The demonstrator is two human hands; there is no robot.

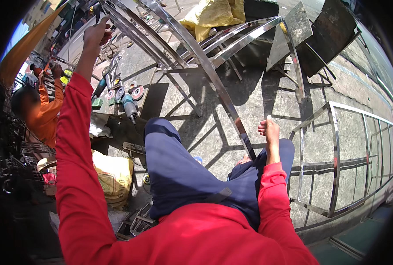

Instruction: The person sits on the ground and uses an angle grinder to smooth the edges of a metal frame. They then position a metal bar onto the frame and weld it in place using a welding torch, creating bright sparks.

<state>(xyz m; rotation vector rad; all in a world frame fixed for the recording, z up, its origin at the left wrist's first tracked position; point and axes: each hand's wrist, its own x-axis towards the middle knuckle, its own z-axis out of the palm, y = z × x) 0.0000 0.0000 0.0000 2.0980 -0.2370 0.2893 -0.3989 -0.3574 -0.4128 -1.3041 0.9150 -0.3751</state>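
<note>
My left hand (pixel 96 34) is raised at the upper left with its fingers curled, beside the top end of a shiny steel tube frame (pixel 218 86). A dark curved piece (pixel 97 12) shows just above the thumb; whatever is inside the fingers is hidden. One long tube of the frame slants down between my knees to the ground near my foot. Over my right knee, my right hand (pixel 270 129) is closed with the thumb pointing up and nothing visible in it. That hand is apart from the slanting tube.
Angle grinders (pixel 128 106) and several grinding discs (pixel 137 92) lie on the concrete at left. A co-worker in orange (pixel 48 112) sits farther left. Another steel frame (pixel 335 159) stands at right. A yellow sack (pixel 214 14) and metal sheets (pixel 289 37) are at the back.
</note>
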